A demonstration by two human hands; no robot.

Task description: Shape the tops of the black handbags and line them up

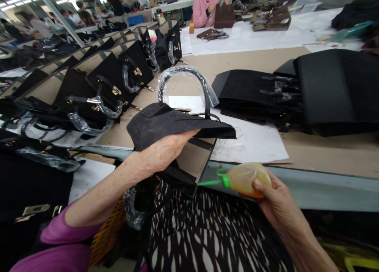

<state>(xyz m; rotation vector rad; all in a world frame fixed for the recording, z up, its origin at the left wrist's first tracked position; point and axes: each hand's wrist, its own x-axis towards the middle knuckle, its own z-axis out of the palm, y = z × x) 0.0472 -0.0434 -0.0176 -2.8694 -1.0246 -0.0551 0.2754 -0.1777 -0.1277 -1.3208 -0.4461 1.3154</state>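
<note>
My left hand (pixel 161 151) grips a black handbag (pixel 177 126) by its folded-over flap, tipped toward me so its tan inside shows. The bag's handle (pixel 189 80) is wrapped in clear plastic and arches above it. My right hand (pixel 274 199) is closed round a yellowish squeeze bottle (pixel 247 178) with a green nozzle (pixel 211 181). The nozzle tip points left at the bag's lower edge, just beside it.
A row of finished black handbags (pixel 103 82) with gold clasps stands at the left. Stacked black panels (pixel 296 92) lie at the right. White paper (pixel 254 139) covers the table under the bag. A person in pink (pixel 205 5) works at the far table.
</note>
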